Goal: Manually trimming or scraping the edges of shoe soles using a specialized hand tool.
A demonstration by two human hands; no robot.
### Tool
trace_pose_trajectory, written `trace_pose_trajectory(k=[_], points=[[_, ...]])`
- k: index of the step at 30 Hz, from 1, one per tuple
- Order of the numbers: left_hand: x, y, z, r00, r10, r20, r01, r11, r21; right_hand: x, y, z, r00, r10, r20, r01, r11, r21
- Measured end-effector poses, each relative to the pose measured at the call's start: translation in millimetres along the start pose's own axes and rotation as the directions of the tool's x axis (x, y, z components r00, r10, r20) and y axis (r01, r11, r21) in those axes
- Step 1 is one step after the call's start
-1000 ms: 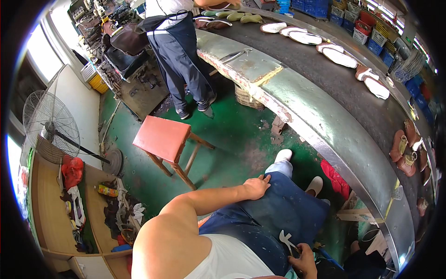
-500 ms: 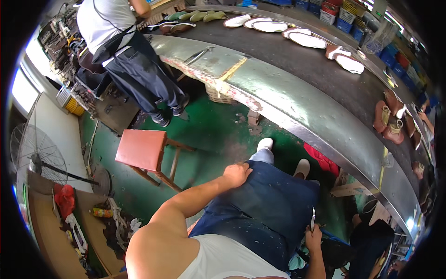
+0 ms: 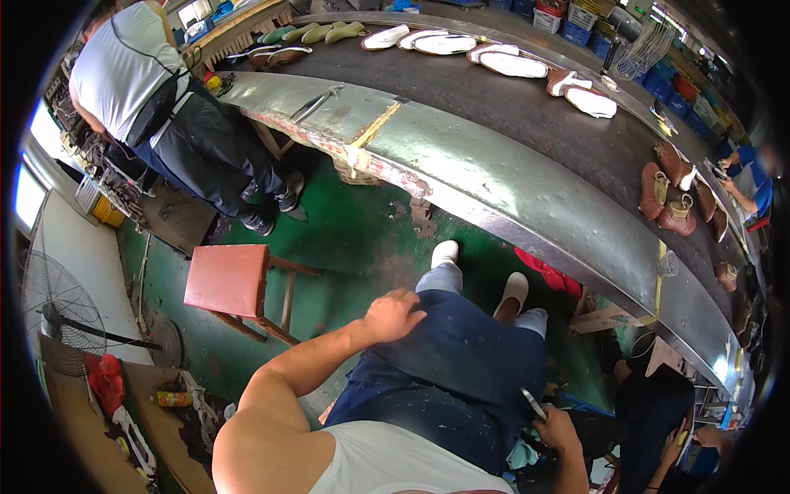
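My left hand is over my left knee at the edge of a dark blue apron. Its fingers are a little apart and hold nothing. At my right thigh, my right hand is closed around a slim, silver-coloured tool, pointing up and to the left; its exact kind does not show clearly. Under that hand is a crumpled light-green cloth. The apron covers my lap and thighs.
A long metal-edged bench with a dark belt curves ahead, carrying white-soled shoes and brown shoes. A red-topped stool and a fan are left. One person stands at the far left; another is far right.
My view has shifted, so the bench and stool appear further left. My left hand's fingers have loosened on the apron. The tool in my right hand has tilted to the left. The standing person leans further left.
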State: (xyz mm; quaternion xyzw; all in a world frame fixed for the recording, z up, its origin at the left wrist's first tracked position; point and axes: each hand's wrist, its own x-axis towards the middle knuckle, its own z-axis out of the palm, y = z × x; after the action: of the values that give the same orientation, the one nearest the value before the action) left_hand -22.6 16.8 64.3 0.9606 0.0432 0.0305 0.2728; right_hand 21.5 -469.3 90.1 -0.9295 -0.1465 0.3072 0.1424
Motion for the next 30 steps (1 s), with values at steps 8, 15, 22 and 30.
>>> trace_pose_trajectory(k=[8, 15, 22, 30], points=[[69.4, -37.8, -57.7, 0.981, -0.047, -0.187, 0.035, 0.997, -0.066, 46.5, -69.1, -88.1, 0.974, -0.224, -0.032, 0.145, 0.514, 0.845], [181.8, -46.7, -116.1, 0.930, 0.010, -0.367, -0.061, 0.990, -0.127, 166.7, -181.5, -177.1, 0.922, -0.331, -0.202, 0.385, 0.847, 0.366], [319.3, -68.8, -147.8, 0.868, 0.117, -0.483, -0.104, 0.993, 0.053, 380.8, -254.8, -258.0, 0.342, -0.755, -0.560, 0.675, 0.611, -0.413], [490.7, -165.6, -170.0, 0.848, -0.213, -0.485, 0.219, 0.975, -0.046, 476.7, -277.3, -268.3, 0.460, -0.672, -0.580, 0.679, 0.687, -0.258]])
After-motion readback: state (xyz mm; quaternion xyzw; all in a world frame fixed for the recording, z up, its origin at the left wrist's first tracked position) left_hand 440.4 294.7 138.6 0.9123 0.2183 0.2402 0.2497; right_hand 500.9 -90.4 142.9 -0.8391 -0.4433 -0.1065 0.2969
